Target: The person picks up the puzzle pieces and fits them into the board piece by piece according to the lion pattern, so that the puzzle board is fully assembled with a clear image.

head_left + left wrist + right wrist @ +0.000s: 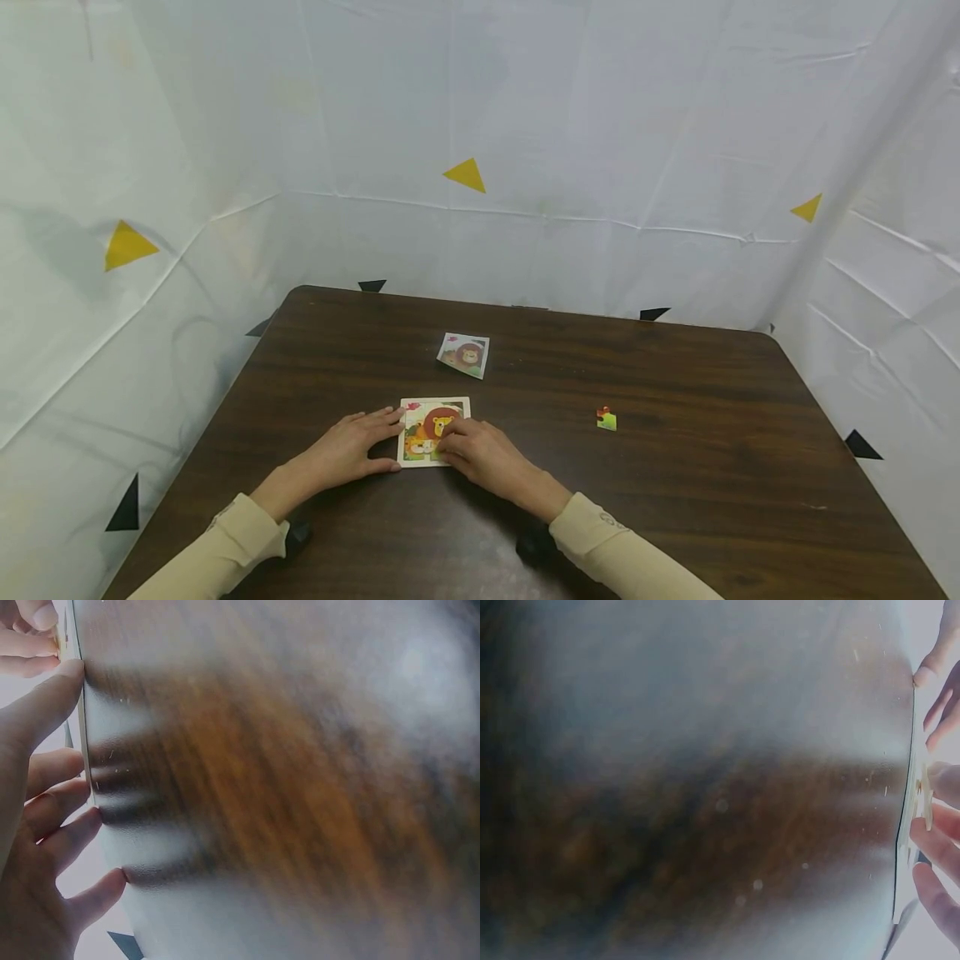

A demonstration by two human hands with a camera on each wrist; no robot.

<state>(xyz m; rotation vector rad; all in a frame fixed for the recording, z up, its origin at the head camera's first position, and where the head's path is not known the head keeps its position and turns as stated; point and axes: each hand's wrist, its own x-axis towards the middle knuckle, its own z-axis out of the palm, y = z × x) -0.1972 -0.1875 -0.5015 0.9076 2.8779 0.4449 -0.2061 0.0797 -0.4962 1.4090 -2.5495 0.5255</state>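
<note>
A small lion jigsaw puzzle [427, 425] in a pale frame lies on the brown table. My left hand [352, 446] rests at its left side, fingers spread and fairly straight, with the fingertips and thumb on the frame's edge. Over the lower right part of the picture, my right hand [487, 458] pinches a puzzle piece [929, 802], seen edge-on between thumb and fingers in the right wrist view. That hand hides the puzzle's lower right corner in the head view. In the left wrist view, the left hand [52, 802] lines the frame's edge.
One loose puzzle piece [607, 419], green and red, lies on the table [712, 467] to the right. Behind the puzzle sits a paper card [465, 355] with the same lion picture, one corner curling up. White sheeting [547, 125] with yellow and black triangles surrounds the table.
</note>
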